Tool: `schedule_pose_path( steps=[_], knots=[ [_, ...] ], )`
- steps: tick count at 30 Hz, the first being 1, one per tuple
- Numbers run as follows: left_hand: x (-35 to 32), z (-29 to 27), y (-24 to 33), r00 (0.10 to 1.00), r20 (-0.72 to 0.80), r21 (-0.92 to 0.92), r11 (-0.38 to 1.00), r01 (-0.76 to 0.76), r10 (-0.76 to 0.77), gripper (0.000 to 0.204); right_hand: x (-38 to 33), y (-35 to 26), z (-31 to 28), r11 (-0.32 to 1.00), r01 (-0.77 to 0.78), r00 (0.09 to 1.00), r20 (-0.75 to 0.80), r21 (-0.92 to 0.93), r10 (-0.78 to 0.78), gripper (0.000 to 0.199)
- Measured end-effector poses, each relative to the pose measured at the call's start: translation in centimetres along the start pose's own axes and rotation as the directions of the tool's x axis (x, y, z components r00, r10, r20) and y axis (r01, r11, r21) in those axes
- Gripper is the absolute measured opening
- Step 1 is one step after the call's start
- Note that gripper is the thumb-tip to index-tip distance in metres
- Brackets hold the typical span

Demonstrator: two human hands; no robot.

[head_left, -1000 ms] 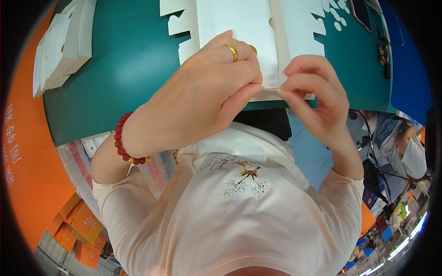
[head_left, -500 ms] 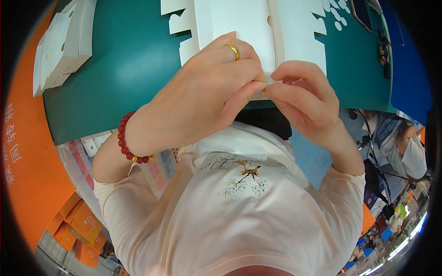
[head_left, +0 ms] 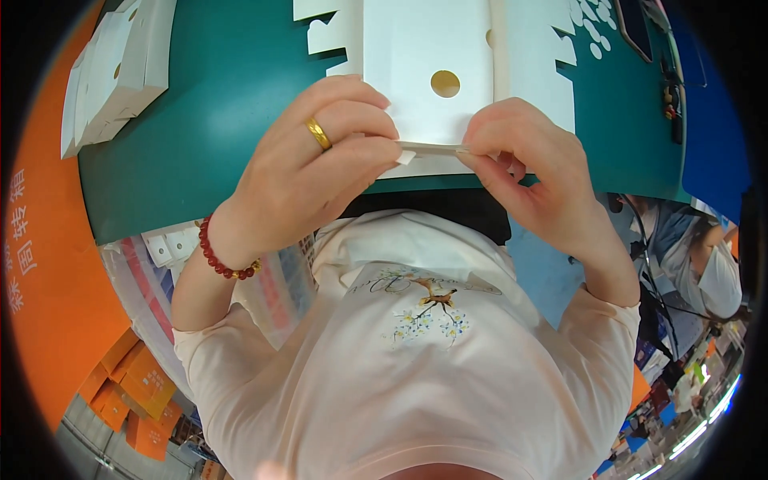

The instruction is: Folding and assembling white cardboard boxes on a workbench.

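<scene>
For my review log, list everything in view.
Carton: 1, white, top centre
Boxes: several, white, upper left
Discs: several, white, upper right
Phone: 1, dark, upper right
Table: 1, green, beneath carton
Panels: 2, orange left, blue right
Other boxes: several, orange, lower left
Co-worker: 1, white sleeve, right
Clutter: uncountable, mixed, both sides
Bracelet: 1, red, left wrist
Ring: 1, gold, left finger
Shirt: 1, white, lower centre
Left hand: 1, carton's edge
Right hand: 1, carton's edge
</scene>
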State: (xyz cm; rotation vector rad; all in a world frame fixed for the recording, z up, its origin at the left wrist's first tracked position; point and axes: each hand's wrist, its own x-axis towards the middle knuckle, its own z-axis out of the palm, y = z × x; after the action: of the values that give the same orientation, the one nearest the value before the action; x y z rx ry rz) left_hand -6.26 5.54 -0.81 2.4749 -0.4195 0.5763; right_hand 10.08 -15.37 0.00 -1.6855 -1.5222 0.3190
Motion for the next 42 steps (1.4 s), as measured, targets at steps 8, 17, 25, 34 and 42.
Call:
schedule_pose_path(
  steps=[8, 17, 25, 34, 42],
  knots=[
    [-0.1, 1.7, 0.1, 0.988, -0.139, -0.128, 0.99, 0.053, -0.07, 0.024, 0.5, -0.3, 0.6, 0.999, -0.032, 0.999, 0.032, -0.004, 0.032, 0.017],
    [-0.1, 2.7, 0.3, 0.988, -0.154, -0.113, 0.994, 0.0, -0.017, 0.026, 0.8, -0.9, 0.4, 0.985, -0.167, 0.983, 0.088, 0.037, 0.164, 0.014],
    [-0.3, 3.7, 0.5, 0.968, -0.248, -0.132, 0.991, 0.016, -0.048, 0.025, 1.0, -1.6, 0.5, 0.975, -0.224, 0.966, 0.131, -0.007, 0.223, 0.01],
    [-0.6, 4.1, 0.3, 0.959, -0.281, -0.121, 0.993, -0.003, -0.032, 0.026, 1.2, -1.7, 0.5, 0.976, -0.217, 0.965, 0.147, -0.027, 0.218, 0.011],
    [-0.7, 4.1, 0.1, 0.962, -0.27, -0.145, 0.989, -0.006, -0.034, 0.028, 1.3, -1.8, 0.3, 0.977, -0.21, 0.963, 0.164, -0.046, 0.215, 0.011]
  ],
)
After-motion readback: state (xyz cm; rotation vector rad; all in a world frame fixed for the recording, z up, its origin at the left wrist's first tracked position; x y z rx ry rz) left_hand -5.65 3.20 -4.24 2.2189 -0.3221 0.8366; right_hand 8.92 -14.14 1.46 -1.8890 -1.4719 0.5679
